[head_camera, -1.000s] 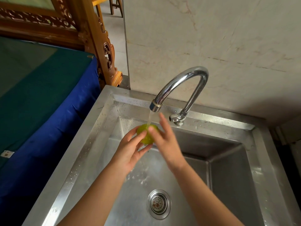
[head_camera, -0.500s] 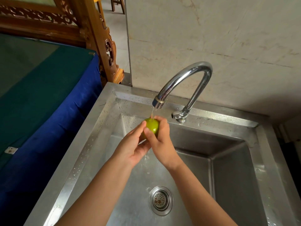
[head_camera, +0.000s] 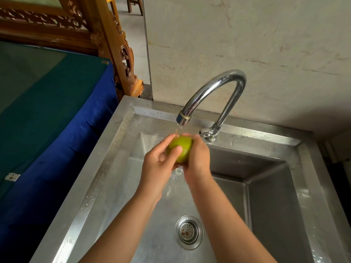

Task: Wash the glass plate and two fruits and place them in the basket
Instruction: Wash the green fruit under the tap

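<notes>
We hold the green fruit [head_camera: 180, 148] between both hands, just under the faucet [head_camera: 214, 95] spout, where a thin stream of water lands on its top; our left hand [head_camera: 161, 168] wraps it from the left with the thumb pressed across its near face, and our right hand [head_camera: 197, 162] cups it from the right with fingers curled over the far side; both are closed on it, neither loose. The fruit is nearly round, so we can name no long axis; it sits forward of our wrists and above the sink [head_camera: 117, 149] basin, with the drain [head_camera: 189, 232] below and nearer to us than the hands. Both hands are equally close to the fruit, so either could carry it off. The basket, the glass plate and the second fruit are out of view, so we cannot tell which way the fruit must go next. We read no brand, label or writing anywhere.
</notes>
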### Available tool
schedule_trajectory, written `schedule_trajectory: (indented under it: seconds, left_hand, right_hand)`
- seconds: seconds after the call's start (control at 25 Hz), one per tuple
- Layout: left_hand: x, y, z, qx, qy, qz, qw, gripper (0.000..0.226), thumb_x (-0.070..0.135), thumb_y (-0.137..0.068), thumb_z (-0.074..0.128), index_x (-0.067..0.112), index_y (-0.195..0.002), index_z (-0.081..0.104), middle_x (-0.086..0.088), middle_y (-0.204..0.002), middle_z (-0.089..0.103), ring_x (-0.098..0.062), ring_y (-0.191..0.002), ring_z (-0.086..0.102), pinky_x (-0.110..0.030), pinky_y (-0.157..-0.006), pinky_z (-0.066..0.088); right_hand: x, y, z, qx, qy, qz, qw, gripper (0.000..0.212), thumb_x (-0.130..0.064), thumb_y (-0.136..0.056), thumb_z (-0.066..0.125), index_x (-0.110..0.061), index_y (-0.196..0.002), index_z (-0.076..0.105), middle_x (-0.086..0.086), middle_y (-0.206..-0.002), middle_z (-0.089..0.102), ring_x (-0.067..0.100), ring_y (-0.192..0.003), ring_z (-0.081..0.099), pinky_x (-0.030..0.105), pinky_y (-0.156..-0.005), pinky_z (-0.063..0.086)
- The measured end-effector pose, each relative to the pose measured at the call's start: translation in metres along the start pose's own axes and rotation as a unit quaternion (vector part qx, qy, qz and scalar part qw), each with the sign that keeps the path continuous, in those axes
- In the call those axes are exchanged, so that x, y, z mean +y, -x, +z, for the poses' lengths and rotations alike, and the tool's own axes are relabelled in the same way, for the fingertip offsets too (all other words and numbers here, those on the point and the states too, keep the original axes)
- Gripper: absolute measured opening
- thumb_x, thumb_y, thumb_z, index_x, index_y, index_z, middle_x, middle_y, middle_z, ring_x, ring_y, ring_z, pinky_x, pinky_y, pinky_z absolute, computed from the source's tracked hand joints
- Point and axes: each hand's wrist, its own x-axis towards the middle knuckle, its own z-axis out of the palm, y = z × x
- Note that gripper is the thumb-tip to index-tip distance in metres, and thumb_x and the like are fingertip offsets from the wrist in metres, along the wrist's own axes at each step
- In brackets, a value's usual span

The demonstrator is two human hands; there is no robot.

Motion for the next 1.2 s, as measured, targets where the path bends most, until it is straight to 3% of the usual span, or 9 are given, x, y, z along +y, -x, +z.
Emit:
schedule_trajectory:
  seconds: [0.08,0.24,0.48,0.6,0.72,0.8,0.88,1.08,1.2]
  left_hand:
    - [0.005,-0.006,-0.005,0.031,0.067,-0.076,0.994,0.021,0.020,-0.088,0.058,0.025,-0.107,0.065,-0.005,-0.108,0.068,-0.019,-0.092,0.069,-0.025,-0.063,0.058]
    - [0.021,-0.018,-0.015,0.015,0.138,-0.262,0.955,0.036,0.040,-0.091,0.046,0.007,-0.101,0.057,-0.021,-0.096,0.065,-0.021,-0.067,0.072,-0.028,-0.051,0.058]
    - [0.020,-0.014,-0.016,-0.060,0.129,-0.136,0.980,0.026,0.033,-0.093,0.045,0.019,-0.109,0.060,-0.014,-0.112,0.065,-0.018,-0.090,0.071,-0.025,-0.066,0.057]
    - [0.020,-0.015,-0.009,-0.040,0.064,-0.200,0.977,0.036,0.040,-0.093,0.042,0.017,-0.119,0.052,-0.016,-0.104,0.065,-0.019,-0.076,0.072,-0.028,-0.057,0.058]
    - [0.022,-0.013,-0.012,-0.114,-0.082,-0.244,0.960,0.045,0.049,-0.091,0.042,0.018,-0.122,0.045,-0.012,-0.087,0.066,-0.018,-0.063,0.071,-0.032,-0.059,0.060]
    - [0.023,-0.017,-0.020,-0.135,-0.190,-0.175,0.957,0.036,0.043,-0.091,0.045,0.027,-0.123,0.045,-0.009,-0.100,0.062,-0.019,-0.073,0.070,-0.033,-0.068,0.060]
    - [0.026,-0.020,-0.024,-0.097,-0.151,-0.131,0.975,0.021,0.033,-0.094,0.044,0.032,-0.114,0.051,-0.012,-0.104,0.061,-0.019,-0.073,0.070,-0.029,-0.066,0.059]
    - [0.033,-0.023,-0.009,-0.051,0.006,-0.251,0.967,0.033,0.041,-0.094,0.041,0.010,-0.098,0.054,-0.015,-0.072,0.068,-0.016,-0.048,0.068,-0.022,-0.043,0.053]
    - [0.034,-0.023,-0.006,-0.046,0.024,-0.265,0.963,0.041,0.044,-0.093,0.040,0.007,-0.101,0.055,-0.016,-0.081,0.068,-0.016,-0.051,0.069,-0.024,-0.045,0.055]
  right_hand:
    - [0.005,-0.002,-0.010,-0.083,0.046,-0.011,0.995,0.030,-0.027,-0.096,0.036,-0.015,-0.091,0.063,0.014,-0.095,0.059,0.028,-0.091,0.056,0.050,-0.088,0.046]
    - [0.019,0.011,-0.030,-0.278,0.107,-0.131,0.945,0.046,-0.023,-0.088,0.057,-0.028,-0.130,0.040,-0.007,-0.117,0.054,0.002,-0.103,0.057,0.022,-0.091,0.047]
    - [0.014,0.009,-0.023,-0.243,0.091,-0.146,0.955,0.034,-0.027,-0.092,0.051,-0.021,-0.125,0.046,-0.004,-0.105,0.056,0.007,-0.096,0.056,0.028,-0.090,0.050]
    - [0.013,0.011,-0.016,-0.192,0.103,-0.086,0.972,0.020,-0.035,-0.095,0.041,-0.023,-0.104,0.055,0.000,-0.093,0.058,0.008,-0.083,0.058,0.028,-0.078,0.051]
    - [-0.001,0.004,-0.012,-0.108,0.180,-0.011,0.978,0.047,-0.040,-0.098,0.026,-0.016,-0.069,0.054,0.000,-0.057,0.055,0.010,-0.054,0.053,0.026,-0.058,0.043]
    - [-0.007,-0.001,-0.016,-0.155,0.195,0.040,0.968,0.046,-0.039,-0.098,0.023,-0.012,-0.082,0.056,-0.001,-0.052,0.048,0.011,-0.045,0.044,0.024,-0.050,0.036]
    - [-0.010,-0.002,-0.024,-0.247,0.148,0.050,0.956,0.032,-0.033,-0.098,0.033,-0.014,-0.120,0.047,0.002,-0.061,0.049,0.012,-0.046,0.044,0.023,-0.047,0.037]
    - [-0.011,0.002,-0.033,-0.298,0.184,-0.155,0.924,0.044,-0.019,-0.085,0.064,-0.033,-0.118,0.040,-0.002,-0.074,0.054,0.008,-0.050,0.052,0.019,-0.045,0.045]
    - [-0.009,0.002,-0.021,-0.211,0.232,-0.218,0.924,0.016,-0.028,-0.090,0.055,-0.031,-0.102,0.046,-0.007,-0.080,0.055,0.007,-0.063,0.054,0.024,-0.058,0.049]
